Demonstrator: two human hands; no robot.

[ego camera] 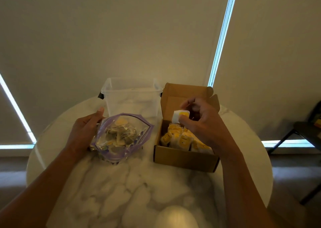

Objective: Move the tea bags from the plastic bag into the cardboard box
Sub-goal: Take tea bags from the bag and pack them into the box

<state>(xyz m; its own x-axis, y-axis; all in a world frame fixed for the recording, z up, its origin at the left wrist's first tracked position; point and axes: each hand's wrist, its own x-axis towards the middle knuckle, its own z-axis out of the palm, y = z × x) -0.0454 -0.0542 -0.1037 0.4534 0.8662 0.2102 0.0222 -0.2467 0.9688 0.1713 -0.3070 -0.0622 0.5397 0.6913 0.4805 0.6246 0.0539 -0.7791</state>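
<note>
A clear plastic bag (121,137) with a purple zip edge stands open on the table, with several tea bags inside. My left hand (83,128) grips its left side. To the right sits an open brown cardboard box (184,160), its lid raised at the back, with rows of yellow-and-white tea bags (182,139) inside. My right hand (203,122) hovers over the box and pinches one white tea bag with a yellow tag (179,116) between thumb and fingers.
A clear plastic tub (132,97) stands behind the bag. Everything rests on a round white marble table (130,189). A dark chair (305,134) stands at the right, off the table. A pale rounded object (175,217) lies at the near edge.
</note>
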